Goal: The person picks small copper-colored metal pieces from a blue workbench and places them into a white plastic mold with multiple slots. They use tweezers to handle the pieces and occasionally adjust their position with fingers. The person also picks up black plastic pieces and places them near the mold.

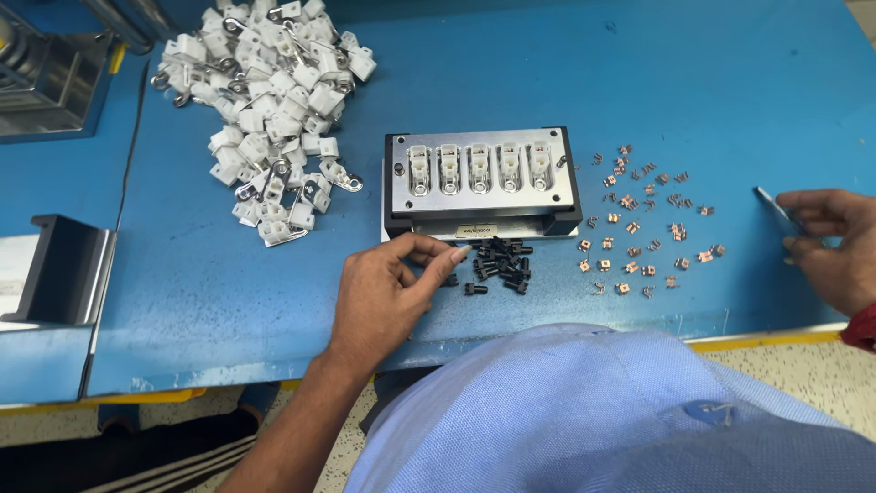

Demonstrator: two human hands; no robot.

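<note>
The small black parts (497,263) lie in a loose heap on the blue surface (639,82), just in front of the metal block. The left hand (383,297) is at the left edge of this heap, so the parts lie to its right, touching or almost touching the fingertips. Its thumb and forefinger are curled toward each other in a pinch; I cannot tell if a black part is already between them, because the fingers hide the gap. One black part (474,288) lies alone, a little apart from the heap and near the hand. The left hand is clearly the nearer one to the heap.

The metal block (482,183) stands just behind the heap, with its long side going left to right. It has five pockets in one row, and each pocket holds one white plastic piece (479,164).

To the right of the heap many small copper clips (639,224) are scattered on the surface. Farther right, well apart from the heap, the right hand (835,246) rests at the frame edge and grips a thin metal tool (776,208), perhaps tweezers, whose tip points toward the clips.

Far left and behind, a big pile of white plastic pieces (269,100) with metal loops lies on the surface.
</note>
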